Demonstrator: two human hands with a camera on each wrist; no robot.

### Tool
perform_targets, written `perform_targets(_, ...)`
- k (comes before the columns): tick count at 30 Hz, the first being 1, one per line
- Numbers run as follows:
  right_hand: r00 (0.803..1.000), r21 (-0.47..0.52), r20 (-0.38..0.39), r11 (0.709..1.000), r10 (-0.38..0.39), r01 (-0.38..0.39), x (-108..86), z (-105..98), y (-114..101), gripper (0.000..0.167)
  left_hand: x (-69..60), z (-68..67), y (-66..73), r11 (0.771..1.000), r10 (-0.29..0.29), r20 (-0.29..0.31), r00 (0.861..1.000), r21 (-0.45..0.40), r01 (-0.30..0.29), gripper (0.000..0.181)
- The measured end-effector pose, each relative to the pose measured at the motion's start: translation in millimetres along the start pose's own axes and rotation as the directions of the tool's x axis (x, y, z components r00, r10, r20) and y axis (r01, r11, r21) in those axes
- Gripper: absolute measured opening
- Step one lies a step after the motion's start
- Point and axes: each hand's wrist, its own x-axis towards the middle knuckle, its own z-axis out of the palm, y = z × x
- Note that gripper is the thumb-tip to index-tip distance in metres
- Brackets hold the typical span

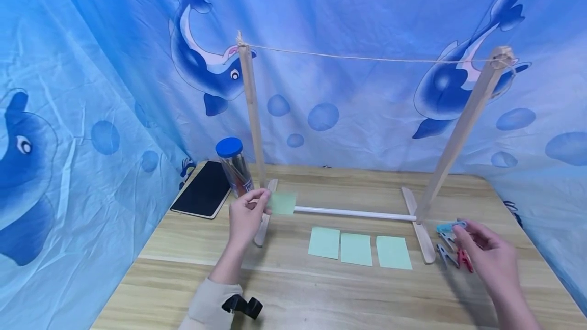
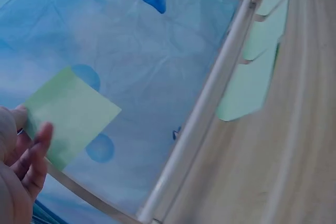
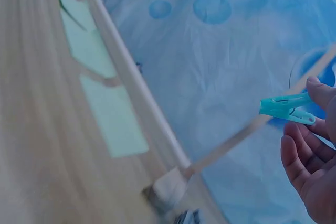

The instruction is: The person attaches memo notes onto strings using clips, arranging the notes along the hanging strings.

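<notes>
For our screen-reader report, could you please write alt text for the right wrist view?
A person's right hand pinches a turquoise plastic clothespin at the right, in front of a pale, slanting wooden post. At the left, three pale green paper notes lie in a row on a wood-grain table, beside a long white rod. A blue patterned curtain hangs behind.
</notes>
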Motion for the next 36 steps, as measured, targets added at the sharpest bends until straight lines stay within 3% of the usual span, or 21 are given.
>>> perform_targets(9,0.973,0.018,0.027,0.974,-0.228,0.227,15.7,17,-40,0.037,15.2,1.1,21.7,0.989,0.122,-0.043,0.992,0.085,-0.118,0.017)
perform_targets(15,0.942,0.078,0.027,0.940,-0.334,0.331,23.0,29,-64,0.033,28.1,-0.8,32.3,0.971,0.220,-0.039,0.975,0.107,-0.215,0.018)
perform_targets(26,0.849,0.218,0.040,0.834,-0.527,0.507,40.6,42,-120,0.023,49.9,1.1,60.4,0.942,0.333,-0.048,0.942,0.054,-0.330,0.021)
perform_targets(32,0.800,0.275,0.045,0.777,-0.598,0.566,48.3,52,-156,0.024,61.8,1.3,80.2,0.926,0.376,-0.059,0.925,0.043,-0.374,0.017)
perform_targets(36,0.761,0.319,0.052,0.733,-0.646,0.601,50.6,59,-176,0.024,70.1,1.3,92.4,0.916,0.400,-0.035,0.916,0.055,-0.398,0.016)
